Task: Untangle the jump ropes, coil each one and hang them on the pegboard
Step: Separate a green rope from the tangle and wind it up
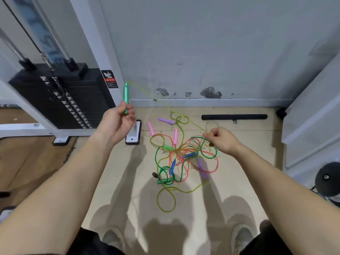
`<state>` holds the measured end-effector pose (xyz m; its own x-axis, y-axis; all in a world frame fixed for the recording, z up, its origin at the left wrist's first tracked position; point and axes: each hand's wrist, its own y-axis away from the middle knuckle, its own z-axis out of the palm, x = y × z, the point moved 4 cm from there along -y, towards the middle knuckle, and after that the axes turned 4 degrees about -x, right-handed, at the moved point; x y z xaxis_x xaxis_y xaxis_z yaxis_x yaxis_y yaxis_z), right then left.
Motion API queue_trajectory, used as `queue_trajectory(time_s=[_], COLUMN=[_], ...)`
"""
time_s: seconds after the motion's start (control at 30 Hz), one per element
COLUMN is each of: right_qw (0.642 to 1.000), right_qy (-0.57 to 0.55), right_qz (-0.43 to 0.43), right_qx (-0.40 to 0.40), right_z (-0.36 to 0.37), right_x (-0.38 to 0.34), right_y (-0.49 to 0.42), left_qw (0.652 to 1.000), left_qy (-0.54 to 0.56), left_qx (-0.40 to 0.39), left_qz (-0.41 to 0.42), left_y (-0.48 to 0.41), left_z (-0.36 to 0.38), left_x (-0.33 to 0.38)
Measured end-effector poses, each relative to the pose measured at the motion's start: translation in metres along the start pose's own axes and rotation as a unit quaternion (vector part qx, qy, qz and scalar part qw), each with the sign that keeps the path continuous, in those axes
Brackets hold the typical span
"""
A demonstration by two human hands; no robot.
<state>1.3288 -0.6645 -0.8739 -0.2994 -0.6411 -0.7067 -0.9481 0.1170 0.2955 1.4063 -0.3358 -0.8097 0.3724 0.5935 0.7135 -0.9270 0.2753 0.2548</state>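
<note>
Our left hand (117, 122) grips a green plastic handle (126, 94), our right hand (221, 140) pinches its thin yellow cord (156, 99); below our fingers the multicoloured rope tangle (184, 157) lies unsorted, nothing coiled.

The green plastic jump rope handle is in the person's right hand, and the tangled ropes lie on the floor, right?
No. The head view shows the green plastic jump rope handle in the left hand; the right hand pinches its yellow-green cord. The tangled ropes do lie on the floor.
</note>
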Motion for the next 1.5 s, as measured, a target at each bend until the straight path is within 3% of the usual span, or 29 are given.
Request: queue_trajectory(time_s=[0.07,0.13,0.17,0.27,0.4,0.5,0.6,0.7,0.73,0.8,0.87,1.0,1.1,1.17,1.23,1.3,1.37,1.4,1.43,1.5], right_qw=[0.999,0.994,0.992,0.983,0.937,0.909,0.923,0.919,0.914,0.930,0.961,0.970,0.968,0.964,0.974,0.988,0.995,0.996,0.994,0.989], right_qy=[-0.043,-0.103,-0.122,-0.171,-0.322,-0.391,-0.364,-0.364,-0.381,-0.361,-0.273,-0.129,0.090,0.148,0.117,0.073,0.055,0.046,0.032,0.004], right_qz=[0.005,-0.018,-0.034,-0.073,-0.108,-0.129,-0.120,-0.070,-0.039,-0.003,-0.031,-0.063,-0.074,-0.036,0.011,0.020,-0.017,-0.047,-0.075,-0.115], right_qx=[0.012,0.022,0.027,-0.008,-0.085,-0.068,0.012,0.134,0.137,0.065,-0.029,-0.198,-0.222,-0.219,-0.195,-0.133,-0.077,-0.067,-0.070,-0.094], right_z=[-0.009,-0.012,-0.011,-0.005,-0.001,-0.014,-0.030,-0.030,-0.021,0.008,0.037,0.094,0.120,0.122,0.111,0.091,0.068,0.059,0.051,0.038], right_x=[0.011,0.003,-0.009,-0.061,-0.129,-0.155,-0.143,-0.099,-0.080,-0.046,-0.030,-0.033,-0.013,0.013,0.035,0.037,0.016,-0.004,-0.026,-0.066], right_y=[0.008,0.016,0.019,0.029,0.039,0.038,0.030,0.022,0.021,0.023,0.034,0.056,0.059,0.061,0.062,0.059,0.055,0.054,0.056,0.060], left_qw=[0.992,0.939,0.917,0.895,0.891,0.928,0.974,0.981,0.978,0.971,0.959,0.942,0.946,0.956,0.985,0.996,0.937,0.906,0.885,0.880], left_qy=[-0.110,-0.337,-0.397,-0.439,-0.439,-0.348,-0.162,0.011,0.053,0.117,0.172,0.233,0.262,0.264,0.163,-0.083,-0.344,-0.422,-0.466,-0.472], left_qx=[0.056,0.064,0.041,-0.039,-0.114,-0.116,-0.114,-0.121,-0.126,-0.131,-0.151,-0.179,-0.151,-0.112,-0.054,0.017,0.052,0.039,0.013,-0.037], left_qz=[0.024,0.004,-0.015,-0.073,-0.036,-0.066,-0.111,-0.154,-0.160,-0.165,-0.170,-0.165,-0.117,-0.066,-0.018,0.006,0.006,0.007,0.012,0.027], left_y=[0.002,0.006,0.009,0.028,0.041,0.046,0.048,0.050,0.050,0.052,0.057,0.060,0.050,0.039,0.027,0.020,0.017,0.020,0.021,0.026], left_z=[-0.010,-0.014,-0.010,0.022,0.075,0.096,0.109,0.111,0.114,0.121,0.132,0.148,0.140,0.122,0.097,0.071,0.051,0.048,0.046,0.052], left_x=[0.007,-0.005,-0.019,-0.063,-0.116,-0.140,-0.139,-0.107,-0.095,-0.077,-0.064,-0.046,-0.022,0.000,0.013,0.006,-0.024,-0.043,-0.063,-0.096])
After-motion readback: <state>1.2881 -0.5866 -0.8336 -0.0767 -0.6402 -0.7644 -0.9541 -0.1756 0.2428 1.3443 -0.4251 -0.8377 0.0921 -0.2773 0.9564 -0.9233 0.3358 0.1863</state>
